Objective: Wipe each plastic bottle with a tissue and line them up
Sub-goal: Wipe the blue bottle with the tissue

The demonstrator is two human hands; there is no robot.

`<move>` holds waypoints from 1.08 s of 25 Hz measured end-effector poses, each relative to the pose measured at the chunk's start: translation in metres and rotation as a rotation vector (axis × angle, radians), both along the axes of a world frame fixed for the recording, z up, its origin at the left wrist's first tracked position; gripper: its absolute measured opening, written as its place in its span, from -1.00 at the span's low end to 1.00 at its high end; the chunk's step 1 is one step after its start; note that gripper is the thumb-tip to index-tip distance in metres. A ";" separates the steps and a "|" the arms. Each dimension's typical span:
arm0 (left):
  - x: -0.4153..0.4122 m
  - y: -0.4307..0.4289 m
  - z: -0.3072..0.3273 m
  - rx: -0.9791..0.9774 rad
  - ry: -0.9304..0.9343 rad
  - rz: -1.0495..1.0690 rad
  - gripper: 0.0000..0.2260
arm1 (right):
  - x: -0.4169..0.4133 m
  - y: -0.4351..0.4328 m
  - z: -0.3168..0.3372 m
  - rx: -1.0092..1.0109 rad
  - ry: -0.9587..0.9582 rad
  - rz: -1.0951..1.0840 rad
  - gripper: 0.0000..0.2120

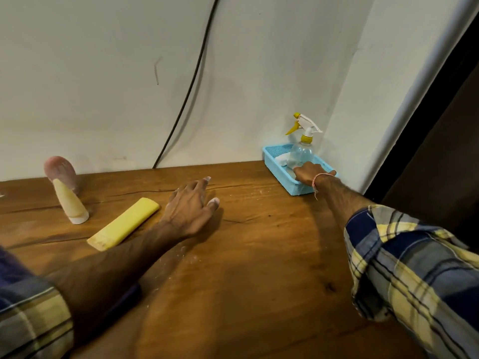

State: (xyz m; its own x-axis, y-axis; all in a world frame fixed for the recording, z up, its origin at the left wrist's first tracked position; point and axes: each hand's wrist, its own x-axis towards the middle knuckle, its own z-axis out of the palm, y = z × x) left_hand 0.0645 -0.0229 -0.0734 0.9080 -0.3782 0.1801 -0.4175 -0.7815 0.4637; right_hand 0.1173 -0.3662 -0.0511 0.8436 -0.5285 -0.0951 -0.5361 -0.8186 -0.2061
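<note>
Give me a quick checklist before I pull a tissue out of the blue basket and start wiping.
1. Right hand in the blue basket: ok.
2. Tissue gripped: cannot tell, fingers hidden.
3. Spray bottle upright in the basket: ok.
4. Left hand free, resting on the table: ok.
5. Yellow tube standing in line: not ok, lying flat.
6. Cream tube upright on its cap: ok.
</note>
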 end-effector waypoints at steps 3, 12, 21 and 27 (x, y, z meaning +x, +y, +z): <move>-0.005 0.021 0.000 -0.055 0.024 0.035 -0.44 | 0.004 -0.005 -0.001 0.017 0.039 -0.013 -0.38; -0.037 0.059 -0.004 -0.155 0.053 0.086 -0.45 | -0.029 0.010 0.027 0.314 -0.418 -0.100 -0.66; -0.102 0.041 0.035 -0.707 0.365 0.083 -0.78 | -0.121 0.106 0.064 0.924 -0.863 0.095 -0.79; -0.155 0.050 0.050 -1.268 0.824 0.086 -0.79 | -0.202 0.214 0.040 1.456 -0.651 0.250 -0.78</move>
State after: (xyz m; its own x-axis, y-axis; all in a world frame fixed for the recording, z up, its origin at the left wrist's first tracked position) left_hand -0.0905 0.0266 -0.0233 0.9255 -0.3098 -0.2181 0.3115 0.2944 0.9035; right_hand -0.0850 -0.1520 -0.0107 0.9862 -0.1643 0.0227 0.0585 0.2162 -0.9746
